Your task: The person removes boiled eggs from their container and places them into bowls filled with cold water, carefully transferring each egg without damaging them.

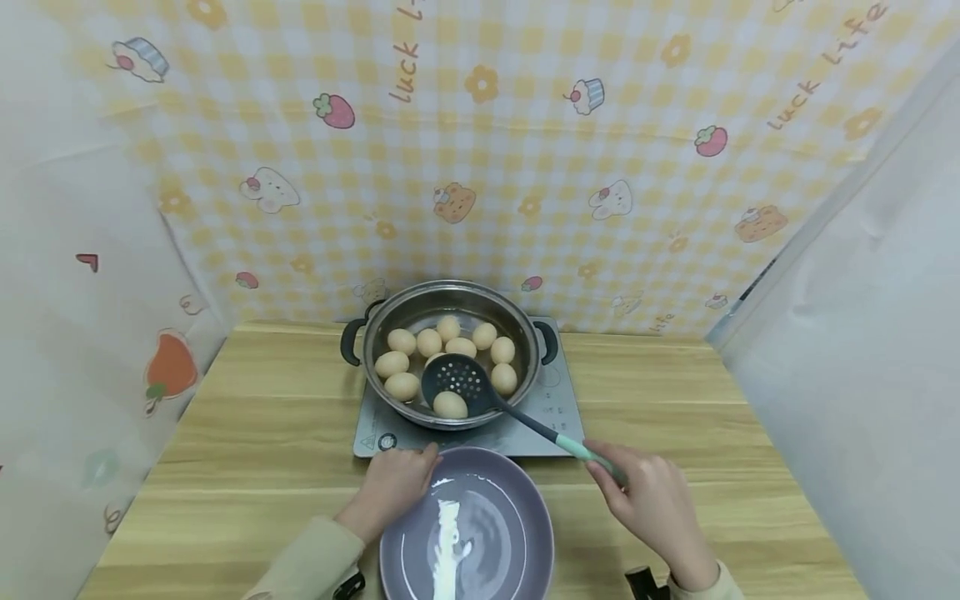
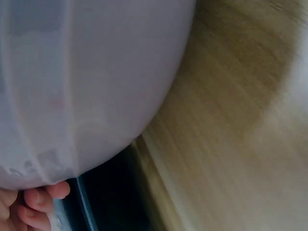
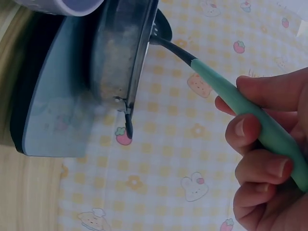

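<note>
My right hand [image 1: 651,500] holds the mint-green handle of a dark skimmer [image 1: 528,422], its fingers curled round it in the right wrist view. The skimmer's perforated head is over the steel pot [image 1: 532,312], with one egg [image 1: 450,406] at its near edge. Several other light-brown eggs [image 1: 402,386] lie in the pot, one partly hidden behind the skimmer. My left hand [image 1: 397,485] grips the far left rim of a purple plate [image 1: 542,533] in front of the pot. Its fingertips [image 2: 37,198] show at the plate's edge in the left wrist view.
The pot stands on a flat grey induction cooker [image 1: 555,446], its two black handles sticking out left and right. Wooden tabletop [image 1: 675,400] stretches to both sides. A yellow checked sheet [image 1: 480,150] hangs right behind the pot, with white sheets [image 1: 855,333] at the sides.
</note>
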Tool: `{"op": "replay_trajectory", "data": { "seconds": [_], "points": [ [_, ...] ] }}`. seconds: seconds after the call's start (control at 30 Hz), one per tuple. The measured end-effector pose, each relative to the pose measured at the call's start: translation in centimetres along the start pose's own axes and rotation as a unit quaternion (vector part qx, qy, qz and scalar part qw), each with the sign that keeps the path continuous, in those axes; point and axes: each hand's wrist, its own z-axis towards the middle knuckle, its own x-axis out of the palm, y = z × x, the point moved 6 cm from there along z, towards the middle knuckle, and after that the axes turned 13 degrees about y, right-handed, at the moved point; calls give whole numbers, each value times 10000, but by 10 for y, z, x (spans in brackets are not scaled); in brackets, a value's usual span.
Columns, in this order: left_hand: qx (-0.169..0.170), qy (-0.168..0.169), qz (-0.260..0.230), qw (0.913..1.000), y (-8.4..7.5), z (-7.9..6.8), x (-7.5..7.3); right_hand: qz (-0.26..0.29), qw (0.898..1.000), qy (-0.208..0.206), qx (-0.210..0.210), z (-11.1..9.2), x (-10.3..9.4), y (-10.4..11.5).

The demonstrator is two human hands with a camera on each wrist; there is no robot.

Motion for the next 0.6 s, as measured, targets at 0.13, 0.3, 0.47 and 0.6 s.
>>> {"op": "replay_trajectory", "data": {
  "seconds": [0.13,0.3,0.47,0.6],
  "points": [
    [54,-273,-139,9995,0,-2,-1,377,9989,71,275,4,2,-4],
    [50,-564,-240,9981,-1,-1,-1,539,9972,172,495,7,2,-11],
    [26,-745,-330,9967,1,-3,0,703,9952,368,566,8,6,-14],
    [2,-786,-350,9963,2,-4,2,888,9924,592,616,8,11,-13]
  ]
}}
